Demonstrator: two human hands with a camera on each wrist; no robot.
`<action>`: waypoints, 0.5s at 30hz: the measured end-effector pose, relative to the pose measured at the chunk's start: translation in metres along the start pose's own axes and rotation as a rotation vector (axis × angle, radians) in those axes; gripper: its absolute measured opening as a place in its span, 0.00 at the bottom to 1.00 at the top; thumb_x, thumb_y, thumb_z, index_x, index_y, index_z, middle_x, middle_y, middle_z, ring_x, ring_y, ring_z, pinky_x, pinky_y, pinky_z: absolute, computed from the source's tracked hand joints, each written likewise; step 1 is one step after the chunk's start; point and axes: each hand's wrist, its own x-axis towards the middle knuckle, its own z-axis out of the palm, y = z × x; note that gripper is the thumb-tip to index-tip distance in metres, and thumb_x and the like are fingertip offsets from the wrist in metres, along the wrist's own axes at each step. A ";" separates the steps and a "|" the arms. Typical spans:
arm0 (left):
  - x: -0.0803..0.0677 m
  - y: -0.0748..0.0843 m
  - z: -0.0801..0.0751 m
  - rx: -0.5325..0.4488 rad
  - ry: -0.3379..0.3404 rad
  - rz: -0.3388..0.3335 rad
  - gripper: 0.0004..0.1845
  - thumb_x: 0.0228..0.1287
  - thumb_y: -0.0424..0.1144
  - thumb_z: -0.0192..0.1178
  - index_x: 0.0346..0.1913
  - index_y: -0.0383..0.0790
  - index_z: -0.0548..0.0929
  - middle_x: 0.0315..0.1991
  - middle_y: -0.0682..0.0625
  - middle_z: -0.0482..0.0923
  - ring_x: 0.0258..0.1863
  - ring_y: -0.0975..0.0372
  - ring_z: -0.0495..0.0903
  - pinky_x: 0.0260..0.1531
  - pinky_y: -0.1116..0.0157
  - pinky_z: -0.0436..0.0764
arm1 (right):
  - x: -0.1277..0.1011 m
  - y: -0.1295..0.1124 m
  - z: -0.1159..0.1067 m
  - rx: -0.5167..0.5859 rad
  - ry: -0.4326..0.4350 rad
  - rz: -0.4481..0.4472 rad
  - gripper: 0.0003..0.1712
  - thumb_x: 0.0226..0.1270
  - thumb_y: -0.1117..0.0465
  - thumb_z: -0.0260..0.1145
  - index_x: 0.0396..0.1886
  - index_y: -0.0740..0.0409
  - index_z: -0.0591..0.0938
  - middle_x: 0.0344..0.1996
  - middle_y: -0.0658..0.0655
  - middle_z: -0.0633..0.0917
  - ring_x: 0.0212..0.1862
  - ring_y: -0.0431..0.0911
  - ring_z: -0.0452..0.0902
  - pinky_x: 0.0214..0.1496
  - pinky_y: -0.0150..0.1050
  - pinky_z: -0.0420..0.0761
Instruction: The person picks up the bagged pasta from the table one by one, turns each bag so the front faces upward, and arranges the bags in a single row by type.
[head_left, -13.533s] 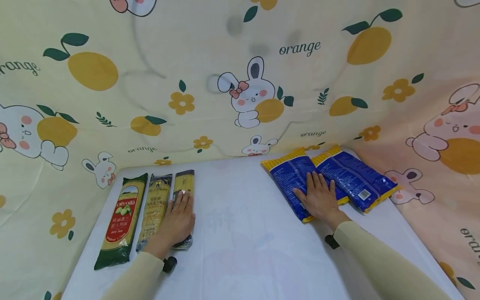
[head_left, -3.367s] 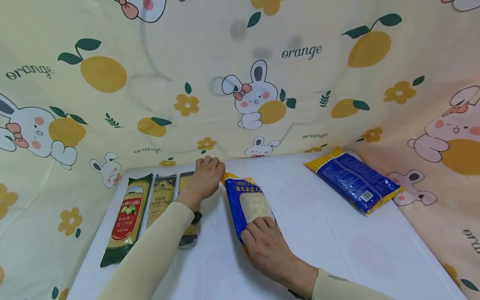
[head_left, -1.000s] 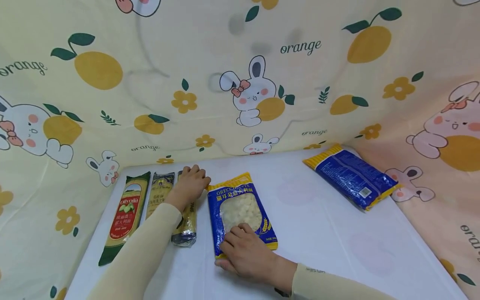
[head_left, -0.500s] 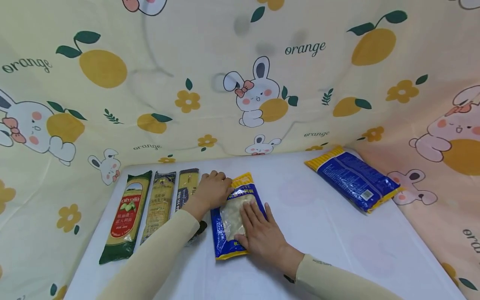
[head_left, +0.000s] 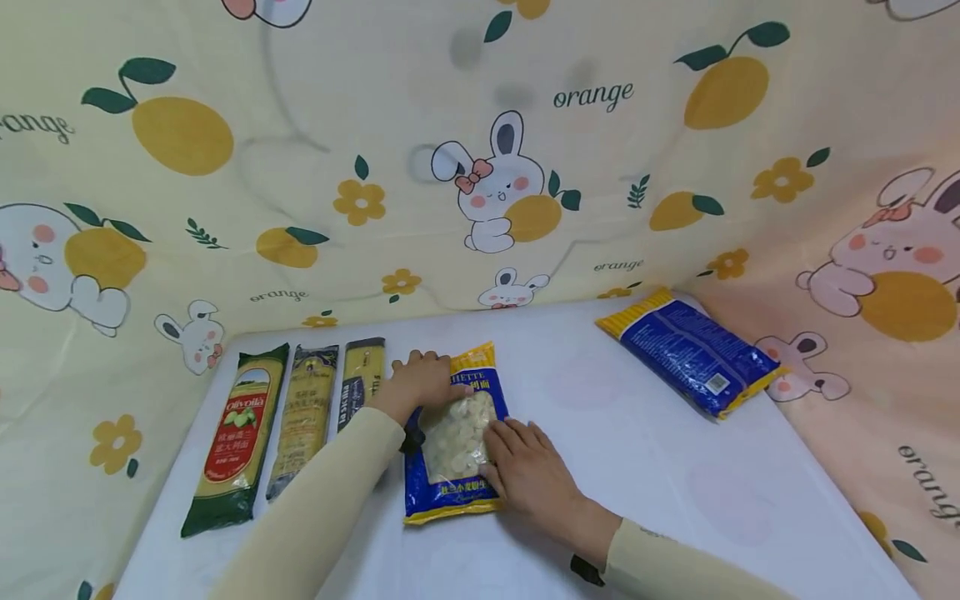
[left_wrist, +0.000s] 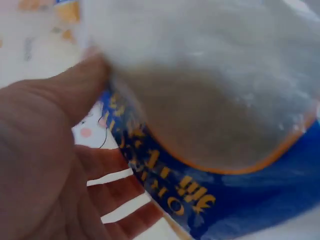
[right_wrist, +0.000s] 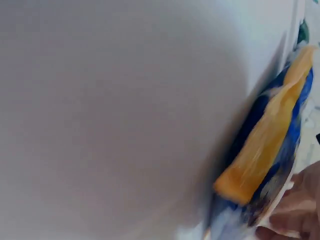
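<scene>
A blue and yellow bag of orecchiette pasta (head_left: 459, 442) lies face up on the white table, its pale pasta showing through a clear window. My left hand (head_left: 422, 382) rests at the bag's upper left, thumb on the front and fingers along the edge. In the left wrist view, that hand's fingers (left_wrist: 107, 162) are extended beside the blue printed end. My right hand (head_left: 536, 475) touches the bag's right edge with its fingers laid out. In the right wrist view the bag's yellow end seal (right_wrist: 265, 140) shows, the right hand (right_wrist: 300, 205) partly cut off.
Three long spaghetti packs stand in a row at the left: a green and red one (head_left: 238, 433), a golden one (head_left: 303, 417), and one (head_left: 363, 371) partly behind the left arm. Another blue bag (head_left: 686, 354) lies back side up at the far right. A patterned curtain (head_left: 360, 275) borders the table.
One of two blue bags on the right was brought beside the spaghetti packs and turned face up. In the last half second, the right hand moved off its window to the right edge.
</scene>
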 end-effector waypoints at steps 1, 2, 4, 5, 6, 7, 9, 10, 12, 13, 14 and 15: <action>0.002 0.001 -0.002 -0.019 -0.006 -0.002 0.42 0.76 0.69 0.52 0.75 0.38 0.74 0.72 0.36 0.73 0.75 0.37 0.65 0.71 0.28 0.60 | -0.004 0.004 -0.001 -0.026 0.049 0.020 0.27 0.81 0.46 0.61 0.64 0.62 0.81 0.61 0.59 0.84 0.67 0.56 0.77 0.69 0.59 0.75; 0.005 0.001 -0.004 -0.033 -0.010 -0.003 0.39 0.77 0.67 0.51 0.74 0.38 0.75 0.72 0.36 0.74 0.75 0.36 0.66 0.71 0.28 0.60 | -0.007 0.008 0.000 -0.059 0.092 0.041 0.23 0.80 0.46 0.63 0.57 0.61 0.84 0.54 0.59 0.86 0.61 0.56 0.79 0.64 0.58 0.77; 0.011 0.002 -0.004 -0.050 -0.005 0.000 0.35 0.80 0.64 0.49 0.72 0.39 0.78 0.71 0.37 0.74 0.75 0.36 0.65 0.71 0.28 0.59 | -0.012 0.014 0.001 -0.123 0.158 0.070 0.19 0.76 0.46 0.67 0.42 0.59 0.84 0.41 0.56 0.85 0.49 0.54 0.78 0.54 0.53 0.78; 0.015 0.002 -0.003 -0.046 0.001 0.002 0.33 0.82 0.62 0.48 0.71 0.39 0.79 0.71 0.37 0.74 0.75 0.36 0.65 0.71 0.28 0.59 | -0.013 0.015 0.002 -0.152 0.180 0.074 0.19 0.74 0.46 0.69 0.36 0.58 0.83 0.36 0.55 0.83 0.45 0.53 0.77 0.49 0.52 0.77; 0.018 0.003 -0.002 -0.044 0.001 0.001 0.33 0.82 0.62 0.47 0.71 0.40 0.79 0.71 0.37 0.74 0.75 0.36 0.64 0.71 0.28 0.58 | -0.015 0.017 0.003 -0.181 0.195 0.074 0.21 0.73 0.44 0.70 0.31 0.56 0.81 0.33 0.54 0.82 0.42 0.52 0.75 0.46 0.50 0.75; 0.022 0.003 0.000 -0.044 0.004 0.003 0.32 0.83 0.61 0.47 0.71 0.40 0.79 0.71 0.37 0.74 0.76 0.37 0.64 0.71 0.28 0.58 | -0.016 0.017 0.003 -0.201 0.210 0.068 0.23 0.72 0.43 0.71 0.28 0.55 0.79 0.30 0.54 0.79 0.39 0.52 0.73 0.44 0.49 0.74; 0.027 0.006 0.005 -0.026 0.023 0.012 0.30 0.83 0.59 0.48 0.69 0.40 0.80 0.70 0.37 0.74 0.75 0.38 0.65 0.71 0.28 0.58 | -0.018 0.018 0.005 -0.234 0.240 0.049 0.27 0.69 0.39 0.70 0.24 0.55 0.76 0.26 0.53 0.76 0.36 0.51 0.70 0.41 0.48 0.72; 0.028 0.008 0.006 -0.012 0.036 0.016 0.29 0.83 0.58 0.49 0.68 0.40 0.81 0.69 0.37 0.75 0.74 0.38 0.65 0.71 0.28 0.59 | -0.018 0.018 0.006 -0.241 0.257 0.041 0.28 0.69 0.38 0.70 0.23 0.55 0.75 0.25 0.53 0.74 0.35 0.51 0.69 0.40 0.48 0.71; 0.029 0.012 0.009 0.038 0.076 0.031 0.28 0.83 0.57 0.49 0.70 0.42 0.79 0.70 0.39 0.74 0.74 0.40 0.65 0.71 0.30 0.59 | -0.018 0.017 0.007 -0.251 0.283 0.036 0.30 0.68 0.36 0.69 0.23 0.55 0.74 0.24 0.53 0.73 0.34 0.51 0.69 0.40 0.48 0.71; 0.028 0.015 0.011 0.076 0.112 0.046 0.27 0.83 0.57 0.49 0.69 0.42 0.79 0.69 0.40 0.75 0.73 0.42 0.67 0.71 0.31 0.60 | -0.017 0.017 0.007 -0.245 0.288 0.035 0.30 0.67 0.35 0.68 0.24 0.56 0.74 0.25 0.54 0.73 0.35 0.52 0.70 0.42 0.49 0.72; 0.025 0.018 0.013 0.116 0.146 0.062 0.26 0.84 0.56 0.49 0.69 0.42 0.79 0.69 0.41 0.75 0.72 0.43 0.68 0.71 0.32 0.61 | -0.017 0.016 0.007 -0.237 0.283 0.035 0.31 0.67 0.34 0.68 0.27 0.57 0.75 0.27 0.54 0.75 0.37 0.53 0.71 0.44 0.50 0.73; 0.022 0.021 0.015 0.155 0.173 0.077 0.26 0.84 0.55 0.49 0.70 0.42 0.78 0.69 0.42 0.75 0.72 0.44 0.68 0.71 0.33 0.62 | -0.017 0.015 0.007 -0.227 0.269 0.033 0.31 0.68 0.33 0.68 0.31 0.58 0.77 0.30 0.55 0.77 0.39 0.53 0.73 0.46 0.51 0.74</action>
